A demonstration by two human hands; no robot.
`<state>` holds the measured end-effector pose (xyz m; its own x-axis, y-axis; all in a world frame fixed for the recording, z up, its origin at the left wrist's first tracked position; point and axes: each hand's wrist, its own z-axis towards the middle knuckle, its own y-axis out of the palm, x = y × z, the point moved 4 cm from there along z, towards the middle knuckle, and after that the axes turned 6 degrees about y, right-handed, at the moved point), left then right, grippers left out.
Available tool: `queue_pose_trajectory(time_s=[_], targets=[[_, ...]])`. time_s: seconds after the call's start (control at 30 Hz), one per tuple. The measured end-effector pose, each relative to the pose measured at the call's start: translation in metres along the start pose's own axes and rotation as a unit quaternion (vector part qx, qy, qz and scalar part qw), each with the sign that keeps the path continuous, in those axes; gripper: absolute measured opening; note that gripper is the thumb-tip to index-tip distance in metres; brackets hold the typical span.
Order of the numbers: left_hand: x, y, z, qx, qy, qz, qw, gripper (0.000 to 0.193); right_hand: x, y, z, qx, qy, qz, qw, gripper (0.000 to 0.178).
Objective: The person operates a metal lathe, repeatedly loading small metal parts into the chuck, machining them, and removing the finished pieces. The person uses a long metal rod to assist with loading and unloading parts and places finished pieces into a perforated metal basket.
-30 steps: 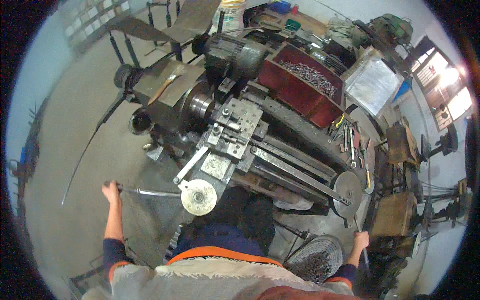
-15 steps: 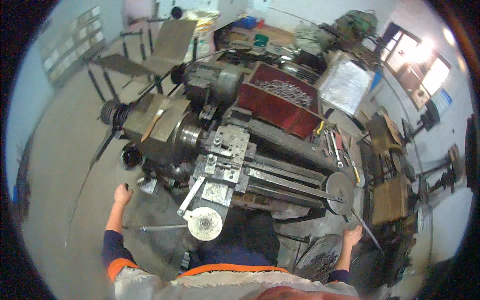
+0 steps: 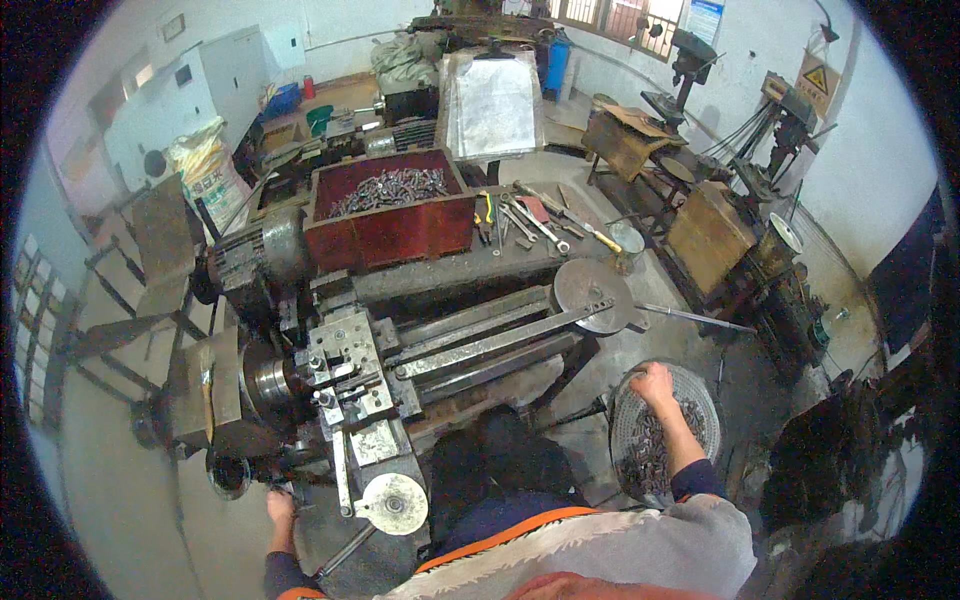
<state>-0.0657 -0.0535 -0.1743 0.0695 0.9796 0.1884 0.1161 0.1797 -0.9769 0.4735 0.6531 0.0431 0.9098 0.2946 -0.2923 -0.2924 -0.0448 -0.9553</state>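
Lathe point(image 3: 345, 345): it spans the middle of your view, which has swung right, so the machine sits farther left than half a second ago.
Tabletop point(image 3: 480, 266): beyond the lathe, with wrenches point(image 3: 536, 222) lying beside the red box.
Red box point(image 3: 390, 240): behind the lathe bed, with a heap of small metal box parts point(image 3: 390, 188) inside.
Basket point(image 3: 704, 398): round and perforated, low on your right, with dark basket parts point(image 3: 640, 450) lying in it.
Dark disc point(image 3: 590, 285): at the bed's right end; its right lever point(image 3: 695, 318) points out to the right, well apart from your right hand point(image 3: 652, 385).
Pale disc point(image 3: 393, 504): at the near side; its left lever point(image 3: 345, 550) slants toward your left sleeve, free of your left hand point(image 3: 282, 507).
Right hand: a second ago it gripped the right lever; now it is over the basket's far edge, fingers curled. You cannot tell whether anything is pinched there.
Left hand: also gone from its lever, now just beside the dark ring point(image 3: 230, 475) under the headstock; its grip cannot be told.
Meaning: neither lever is being worked by you at this moment; your right hand is nearest the basket parts.
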Motion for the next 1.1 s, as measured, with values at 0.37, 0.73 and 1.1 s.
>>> queue_pose_trajectory(time_s=[0.37,0.73,1.1], targets=[[0.002,-0.042,-0.025,-0.075,0.084,0.094,0.989,0.031,-0.101,-0.04,0.03,0.038,-0.197,0.107,0.974,0.032],[-0.028,-0.329,-0.121,0.278,0.043,-0.027,0.959,0.028,-0.48,-0.046,-0.091,-0.049,-0.661,0.242,0.709,0.031],[0.007,-0.265,-0.259,0.206,-0.179,0.071,0.959,0.042,-0.592,0.027,-0.179,-0.158,-0.66,-0.005,0.734,0.025]])
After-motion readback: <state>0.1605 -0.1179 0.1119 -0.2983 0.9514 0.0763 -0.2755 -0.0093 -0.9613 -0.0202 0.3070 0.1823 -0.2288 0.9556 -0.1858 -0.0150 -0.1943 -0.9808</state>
